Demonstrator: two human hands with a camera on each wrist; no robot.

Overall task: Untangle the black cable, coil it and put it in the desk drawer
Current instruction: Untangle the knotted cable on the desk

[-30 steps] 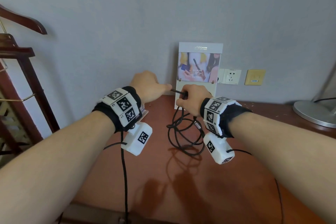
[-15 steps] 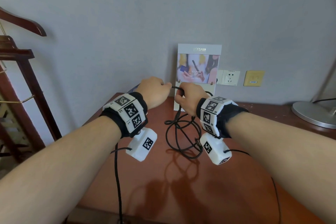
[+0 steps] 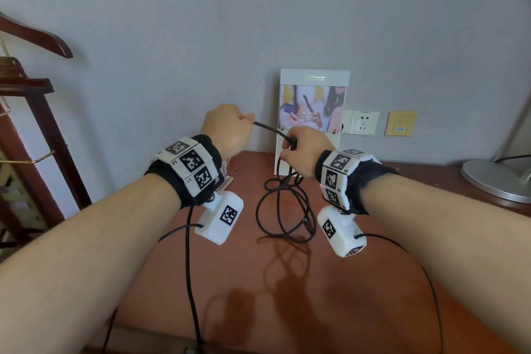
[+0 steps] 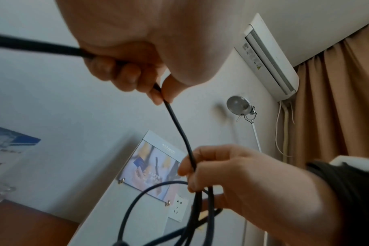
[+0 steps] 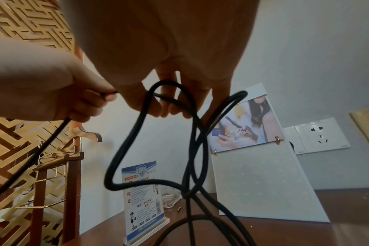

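Left hand [image 3: 227, 131] pinching the black cable [image 3: 283, 210], right hand [image 3: 304, 149] gripping its tangled loops above the desk [image 3: 287, 296], left wrist view alone showing an air conditioner [image 4: 270, 56].

Both forearms bare, no sleeves. Each wrist wears a black band [image 3: 359, 181] wrapped in white blocks printed with black square markers [image 3: 191, 162]. Under each hangs a white camera housing [image 3: 219, 220], marker-tagged too, trailing a thin black lead [image 3: 189, 267].
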